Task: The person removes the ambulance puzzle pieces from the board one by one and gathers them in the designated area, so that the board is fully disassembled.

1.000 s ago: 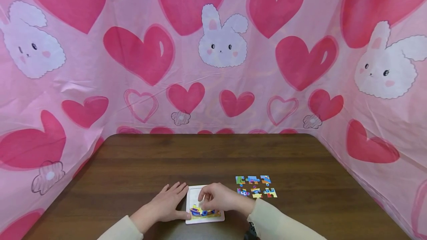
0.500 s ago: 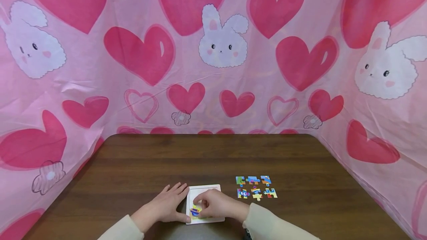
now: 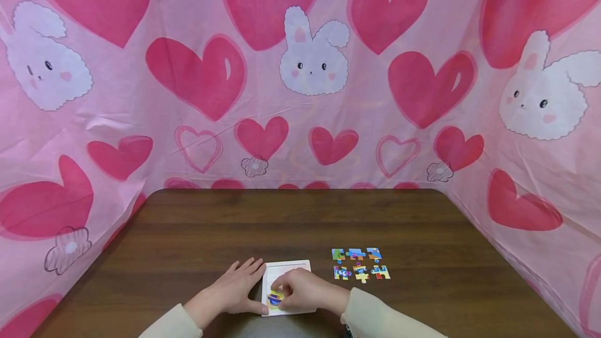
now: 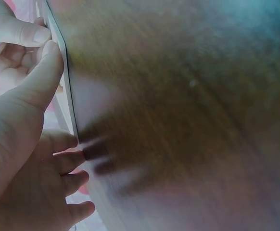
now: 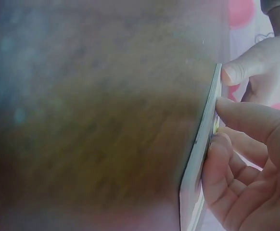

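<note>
Over the near half of the white puzzle tray (image 3: 272, 271), the right hand (image 3: 306, 288) works with curled fingers, their tips and the thumb down at the tray's picture. Whether they pinch a piece or only press on one, I cannot tell. To the tray's left, the left hand (image 3: 238, 290) lies flat with fingers spread, gripping nothing, its thumb resting on the tray's near-left corner. A printed patch (image 3: 274, 298) of blue, orange and yellow shows inside the tray, toward that same corner. Right of the tray, toward its far side, six loose pieces (image 3: 356, 254) lie in two rows of three. The step in hand looks like seating a piece; the next move seems to call for pressing it flush while the left thumb steadies the tray. No brand, label or writing can be read.
</note>
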{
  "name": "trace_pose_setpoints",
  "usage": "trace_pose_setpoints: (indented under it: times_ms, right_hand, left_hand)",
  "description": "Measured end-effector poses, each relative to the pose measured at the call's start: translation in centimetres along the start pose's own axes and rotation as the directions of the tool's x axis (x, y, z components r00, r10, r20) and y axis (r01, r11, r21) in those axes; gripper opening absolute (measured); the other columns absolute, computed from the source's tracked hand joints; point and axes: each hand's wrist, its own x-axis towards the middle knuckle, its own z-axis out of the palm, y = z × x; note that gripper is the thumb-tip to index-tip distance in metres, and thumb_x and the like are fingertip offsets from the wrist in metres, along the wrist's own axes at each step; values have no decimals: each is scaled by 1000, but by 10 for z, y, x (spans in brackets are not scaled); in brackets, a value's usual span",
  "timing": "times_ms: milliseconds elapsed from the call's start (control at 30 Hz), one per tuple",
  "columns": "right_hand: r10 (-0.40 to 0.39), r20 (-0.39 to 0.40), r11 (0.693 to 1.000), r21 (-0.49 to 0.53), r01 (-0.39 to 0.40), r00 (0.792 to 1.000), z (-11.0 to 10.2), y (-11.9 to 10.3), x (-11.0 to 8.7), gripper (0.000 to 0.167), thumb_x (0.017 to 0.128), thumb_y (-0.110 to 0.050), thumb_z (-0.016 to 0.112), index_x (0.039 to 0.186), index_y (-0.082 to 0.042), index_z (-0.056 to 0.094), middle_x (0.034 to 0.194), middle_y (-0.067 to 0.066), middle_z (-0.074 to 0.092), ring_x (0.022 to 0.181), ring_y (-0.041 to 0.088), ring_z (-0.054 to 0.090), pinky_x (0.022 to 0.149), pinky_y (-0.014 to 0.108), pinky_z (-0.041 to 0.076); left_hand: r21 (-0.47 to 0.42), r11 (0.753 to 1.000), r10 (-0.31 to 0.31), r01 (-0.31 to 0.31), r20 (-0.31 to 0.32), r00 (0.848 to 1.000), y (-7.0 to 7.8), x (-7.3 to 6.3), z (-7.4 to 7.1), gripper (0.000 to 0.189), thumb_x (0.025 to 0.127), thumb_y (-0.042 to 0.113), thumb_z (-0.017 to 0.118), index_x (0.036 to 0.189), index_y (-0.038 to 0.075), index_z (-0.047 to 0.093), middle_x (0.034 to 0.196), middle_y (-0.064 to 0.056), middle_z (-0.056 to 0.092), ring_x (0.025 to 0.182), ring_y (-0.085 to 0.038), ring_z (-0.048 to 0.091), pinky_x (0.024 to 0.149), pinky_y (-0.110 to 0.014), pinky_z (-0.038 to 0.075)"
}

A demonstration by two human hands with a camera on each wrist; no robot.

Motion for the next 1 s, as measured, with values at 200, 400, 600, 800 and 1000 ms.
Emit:
trace_pose_setpoints:
  times_ms: [200,400,600,800,1000]
  right_hand:
    - [15,14,998,64,-16,1000,0,2,3,23,70,-6,76,91,-9,66,56,-13,43,51,-3,39,51,13,33]
    - [33,32,982,185,-39,999,0,7,5,22,71,-3,75,89,-8,63,56,-13,45,50,-3,40,50,14,34]
    - [79,42,927,363,-89,996,0,8,5,21,73,4,72,86,-8,61,57,-10,47,47,-1,41,44,15,32]
    - [155,96,824,537,-182,983,-1,11,4,21,77,5,68,88,-10,59,63,-4,51,43,7,43,38,17,33]
    - [170,91,789,583,-190,981,-1,13,4,19,79,5,67,89,-9,58,66,-2,53,45,9,45,39,17,36]
  left_hand:
    - [-6,1000,5,-5,-9,1000,0,-1,1,92,70,58,69,131,-7,45,136,-24,40,126,-42,32,98,-60,24]
    - [-1,1000,3,-3,-12,1000,-1,0,2,92,70,58,69,131,-7,45,136,-24,41,126,-42,32,98,-59,24]
    - [-6,1000,-6,6,-5,1000,0,0,2,92,69,57,69,131,-6,45,136,-23,41,127,-41,32,98,-59,24]
    - [-5,1000,-16,16,5,1000,2,0,1,92,69,58,69,132,-6,45,136,-22,41,127,-40,32,98,-59,24]
    - [-1,1000,-28,28,15,1000,2,1,1,93,69,60,68,132,-5,45,137,-21,41,127,-40,32,98,-58,24]
